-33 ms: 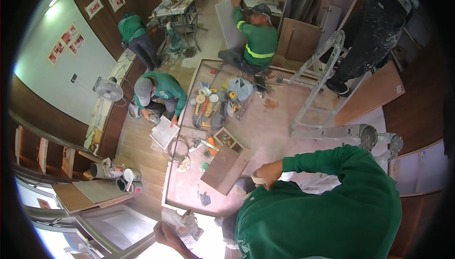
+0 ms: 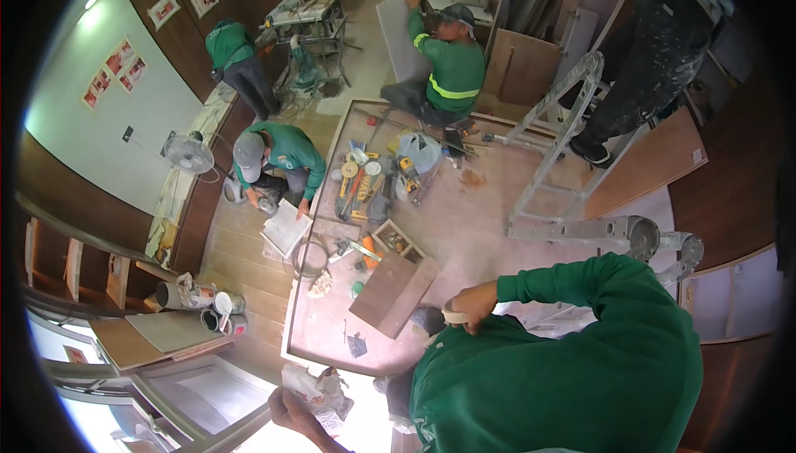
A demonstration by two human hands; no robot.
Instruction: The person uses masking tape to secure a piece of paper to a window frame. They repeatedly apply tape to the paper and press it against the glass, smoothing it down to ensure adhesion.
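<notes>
My right hand (image 2: 476,305), at the end of a green sleeve, is closed round a beige ring that looks like a roll of tape (image 2: 454,317). It is held close in front of my green-clad body. At the lower left, my left hand (image 2: 292,414) has its fingers curled at the edge of a crumpled whitish bag (image 2: 320,392), which hangs over a brightly lit patch. Just beyond my right hand, a brown board (image 2: 390,294) lies on the large pinkish panel (image 2: 477,225). Part of my left fingers is hidden by the bag.
Power tools (image 2: 408,173), a wooden box (image 2: 396,239) and a coiled hose (image 2: 310,257) lie on the panel. A stepladder (image 2: 554,145) stands at right, with a person's legs on it. One co-worker (image 2: 280,159) crouches with a white board (image 2: 287,228); another (image 2: 452,63) sits at the far edge. Buckets (image 2: 224,308) stand left.
The crouching co-worker's head and the white board have shifted slightly. Both my hands stay nearly where they were, holding the same things.
</notes>
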